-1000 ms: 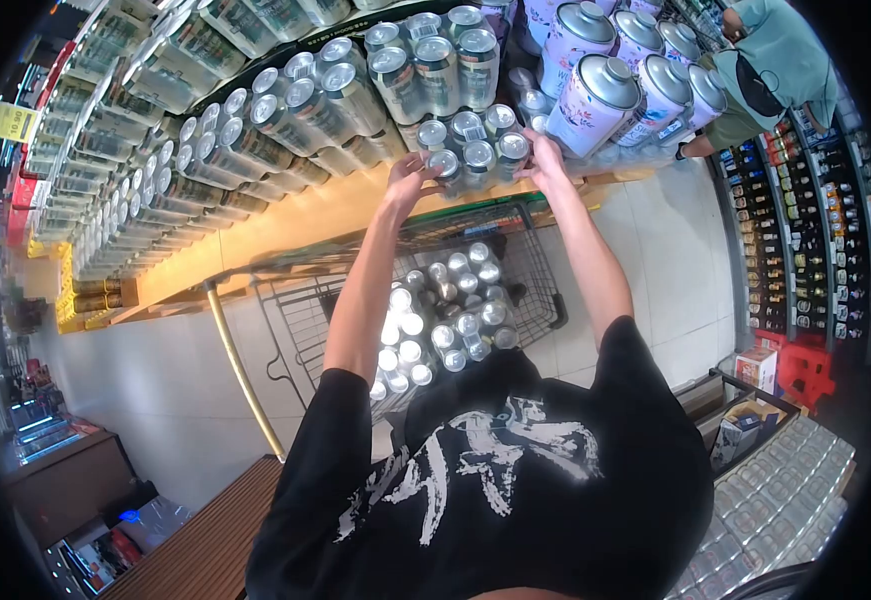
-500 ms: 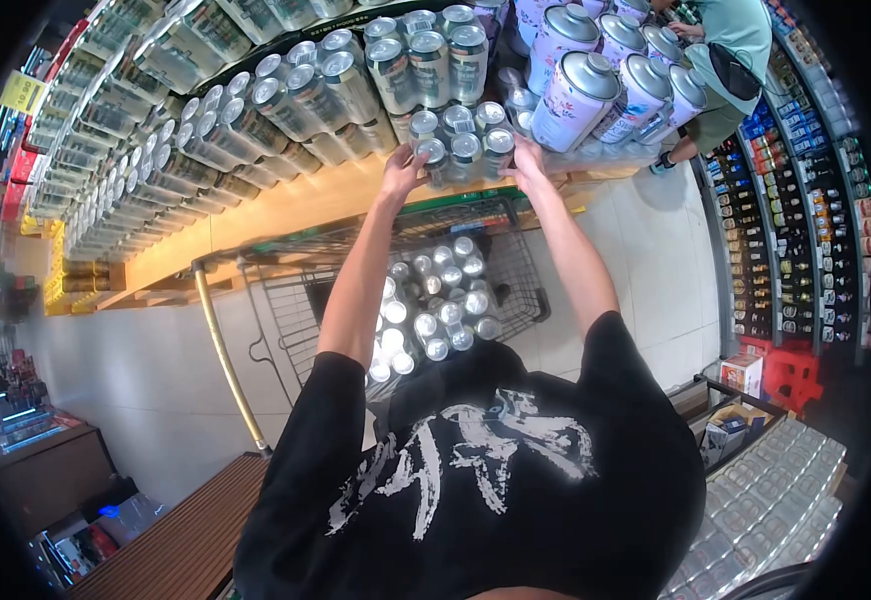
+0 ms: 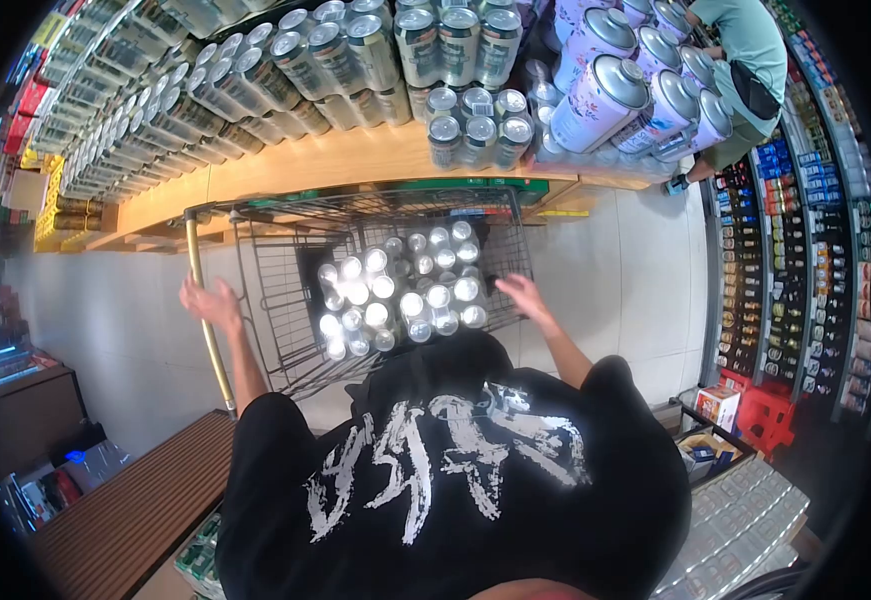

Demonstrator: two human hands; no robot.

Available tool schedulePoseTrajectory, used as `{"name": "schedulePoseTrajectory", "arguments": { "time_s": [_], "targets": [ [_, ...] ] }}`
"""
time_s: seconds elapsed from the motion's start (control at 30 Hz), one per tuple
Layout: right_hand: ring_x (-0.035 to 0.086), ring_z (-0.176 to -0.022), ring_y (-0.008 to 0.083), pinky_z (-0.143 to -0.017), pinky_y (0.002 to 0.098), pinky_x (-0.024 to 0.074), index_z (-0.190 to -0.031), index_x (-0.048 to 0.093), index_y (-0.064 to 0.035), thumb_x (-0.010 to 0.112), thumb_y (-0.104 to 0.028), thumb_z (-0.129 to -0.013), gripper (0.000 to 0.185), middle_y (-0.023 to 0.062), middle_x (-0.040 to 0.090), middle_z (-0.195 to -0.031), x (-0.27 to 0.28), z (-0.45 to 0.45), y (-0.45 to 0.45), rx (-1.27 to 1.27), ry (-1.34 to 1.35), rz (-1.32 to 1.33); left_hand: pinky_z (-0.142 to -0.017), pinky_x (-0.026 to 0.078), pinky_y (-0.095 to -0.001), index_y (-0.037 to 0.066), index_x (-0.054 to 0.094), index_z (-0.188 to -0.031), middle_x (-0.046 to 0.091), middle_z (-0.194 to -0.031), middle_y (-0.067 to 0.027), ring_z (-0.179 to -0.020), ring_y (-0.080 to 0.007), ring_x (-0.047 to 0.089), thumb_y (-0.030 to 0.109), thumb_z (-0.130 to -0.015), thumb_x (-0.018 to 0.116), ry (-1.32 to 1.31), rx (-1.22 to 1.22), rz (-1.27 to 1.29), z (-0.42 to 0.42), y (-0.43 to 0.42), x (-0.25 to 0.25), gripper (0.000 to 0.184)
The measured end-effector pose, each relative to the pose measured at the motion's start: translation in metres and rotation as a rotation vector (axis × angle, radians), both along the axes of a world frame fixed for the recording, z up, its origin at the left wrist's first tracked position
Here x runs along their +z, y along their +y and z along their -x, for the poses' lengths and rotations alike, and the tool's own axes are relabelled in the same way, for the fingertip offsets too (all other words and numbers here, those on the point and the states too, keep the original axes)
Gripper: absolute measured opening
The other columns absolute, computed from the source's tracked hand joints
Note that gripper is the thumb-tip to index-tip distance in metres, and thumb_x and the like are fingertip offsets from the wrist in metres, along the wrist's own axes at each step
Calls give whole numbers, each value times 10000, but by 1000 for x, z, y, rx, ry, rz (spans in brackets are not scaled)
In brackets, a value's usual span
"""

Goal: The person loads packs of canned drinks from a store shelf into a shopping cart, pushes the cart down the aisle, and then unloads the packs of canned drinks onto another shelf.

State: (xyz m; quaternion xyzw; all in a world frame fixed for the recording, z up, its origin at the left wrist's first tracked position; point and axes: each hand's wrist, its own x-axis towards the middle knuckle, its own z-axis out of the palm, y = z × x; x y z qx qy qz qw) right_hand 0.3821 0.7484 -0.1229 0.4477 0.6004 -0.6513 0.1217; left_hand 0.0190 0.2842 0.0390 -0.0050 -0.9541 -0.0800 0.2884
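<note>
My left hand [image 3: 212, 304] is over the yellow handle bar [image 3: 195, 262] of a wire shopping cart, fingers apart; whether it touches the bar I cannot tell. My right hand [image 3: 524, 297] hovers by the right side of the cart [image 3: 285, 290], holding nothing, its fingers stretched out. Several shrink-wrapped packs of cans [image 3: 445, 290] lie inside the cart, their lids shining under the light. Beyond it, a pack of cans [image 3: 478, 135] stands on the wooden ledge, apart from both hands.
Stacked dark-labelled cans [image 3: 330, 55] line the wooden display ledge [image 3: 285, 160]. Large white-purple cans [image 3: 600, 100] stand at its right, near a person in a light green shirt [image 3: 755, 40]. Bottle shelves [image 3: 765, 270] and a red stool [image 3: 763, 415] are on the right; a slatted wooden surface [image 3: 145, 500] lies lower left.
Both hands have let go of the can pack on the ledge and drawn back. My left hand has moved down and left to the cart handle, my right hand down beside the cart.
</note>
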Motion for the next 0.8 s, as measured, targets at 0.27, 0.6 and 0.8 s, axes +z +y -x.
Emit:
{"name": "schedulePoseTrajectory", "arguments": {
  "time_s": [0.27, 0.6, 0.8],
  "targets": [
    [547, -1103, 226, -791, 427, 483, -1303, 524, -76, 631, -553, -833, 678, 76, 576, -1206, -12, 0, -48, 8, 18, 341, -677, 507, -477, 108, 635, -1034, 669, -742, -183, -735, -392, 655, 658, -870, 446, -484, 270, 112, -34, -97, -6, 605],
    [635, -864, 183, -661, 344, 546, -1071, 577, -39, 636, -493, -855, 507, 86, 642, -974, -5, 16, -93, 31, -47, 35, -675, 490, -512, 81, 629, -966, 650, -785, -233, -783, -445, 622, 578, -900, 466, -515, 158, 14, -26, -114, 5, 527],
    [568, -704, 127, -551, 298, 472, -935, 546, -61, 614, -388, -901, 335, 46, 594, -810, -17, 22, -135, -47, 74, -158, -691, 486, -512, 62, 628, -1009, 649, -804, -241, -793, -445, 619, 520, -909, 492, -561, 93, -78, -11, -140, 2, 488]
  ]
}}
